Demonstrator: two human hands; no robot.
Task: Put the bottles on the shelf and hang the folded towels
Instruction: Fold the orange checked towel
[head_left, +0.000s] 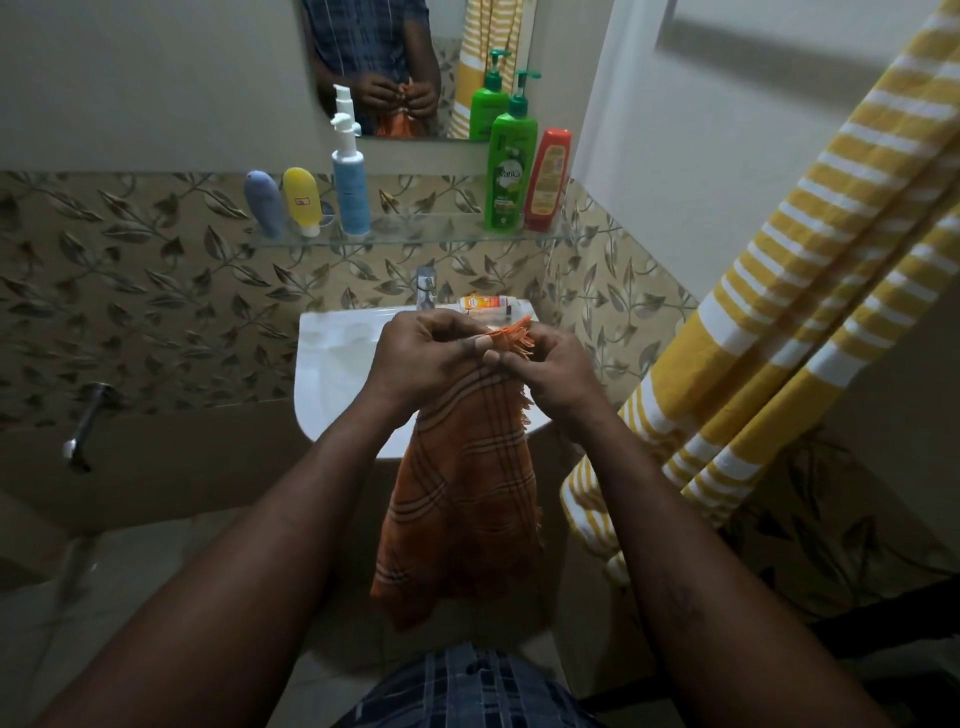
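Left hand (421, 358) and right hand (550, 369), fingers (467, 345) clamped, pinch a fringed, checked orange towel (467, 493); plastic bottles (509, 171) stand on the glass shelf (415, 236).

Right part of glass shelf (415, 236), green pump bottle (510, 166): white brand word "Vatika" on front label, only legible text in view. Smaller print lower on same label too fine to read. Red bottle (545, 179) just right of it: yellow label panel with print, blurred, not legible. Yellow tube (302, 200), left part of shelf: small white patch with red mark, wording unreadable. Orange-and-white box (485, 304) on far rim of basin (332, 364), right of tap (426, 286): printing too small to read.
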